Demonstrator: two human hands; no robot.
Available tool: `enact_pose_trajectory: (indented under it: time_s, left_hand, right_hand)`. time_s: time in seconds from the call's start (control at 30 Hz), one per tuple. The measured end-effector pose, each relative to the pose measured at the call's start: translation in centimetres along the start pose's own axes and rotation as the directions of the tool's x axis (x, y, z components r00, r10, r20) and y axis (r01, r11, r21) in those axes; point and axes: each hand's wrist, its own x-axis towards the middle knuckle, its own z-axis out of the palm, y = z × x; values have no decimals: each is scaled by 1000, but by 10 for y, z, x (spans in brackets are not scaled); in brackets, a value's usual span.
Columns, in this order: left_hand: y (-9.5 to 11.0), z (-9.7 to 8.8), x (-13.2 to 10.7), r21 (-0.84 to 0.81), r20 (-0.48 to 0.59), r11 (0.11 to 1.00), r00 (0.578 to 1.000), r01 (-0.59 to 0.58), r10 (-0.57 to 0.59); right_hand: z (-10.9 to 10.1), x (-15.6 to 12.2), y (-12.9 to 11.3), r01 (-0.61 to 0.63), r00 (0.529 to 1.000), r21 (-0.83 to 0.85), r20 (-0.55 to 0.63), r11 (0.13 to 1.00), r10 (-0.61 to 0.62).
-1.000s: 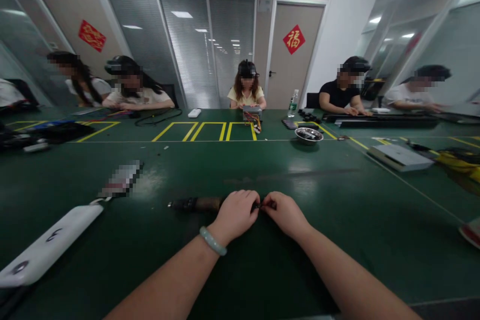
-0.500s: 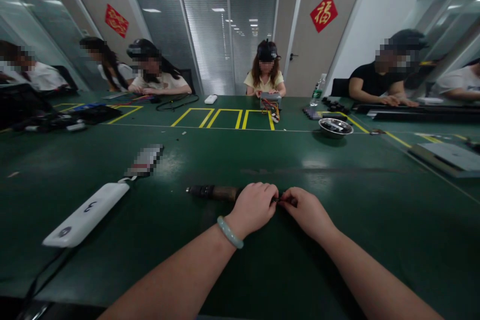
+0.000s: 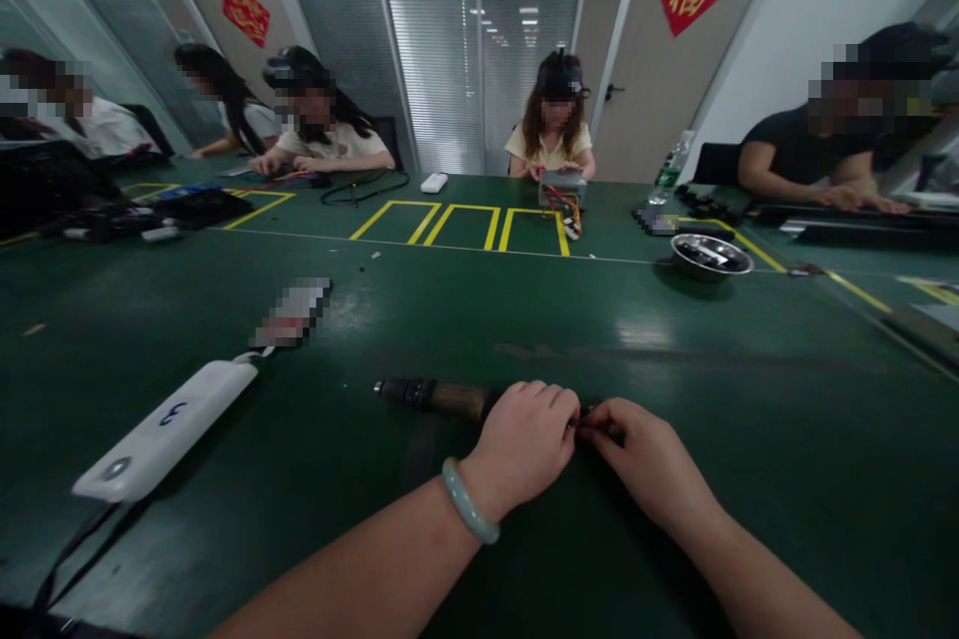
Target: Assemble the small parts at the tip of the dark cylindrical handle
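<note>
A dark, rod-shaped tool [image 3: 435, 396] with a brownish barrel lies on the green table [image 3: 479, 319], its black tip pointing left. My left hand [image 3: 524, 441], with a pale green bangle on the wrist, is closed around the tool's right end. My right hand [image 3: 648, 459] meets it from the right, fingers pinched on a small dark part at that end. What the pinch holds is too small to name.
A white power bank [image 3: 161, 429] with a cable lies at the near left, a pixelated tag [image 3: 292, 313] beyond it. A metal bowl [image 3: 710, 256], a water bottle [image 3: 669, 171] and yellow tape boxes [image 3: 465, 225] lie farther off. Several people sit working around the table.
The camera has tilted down and swung slightly left, so the room has shifted in view. Both hands stay joined at the tool's right end with little visible movement.
</note>
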Motion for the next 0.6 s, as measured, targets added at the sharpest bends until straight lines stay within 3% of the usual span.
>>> enact_pose_trajectory:
  time_s: [0.6]
  left_hand:
    - [-1,3,0,-13,-30,1000,1000,-9,8]
  right_hand:
    - [-2,2,-3,4,1000,49,-17,999,-3]
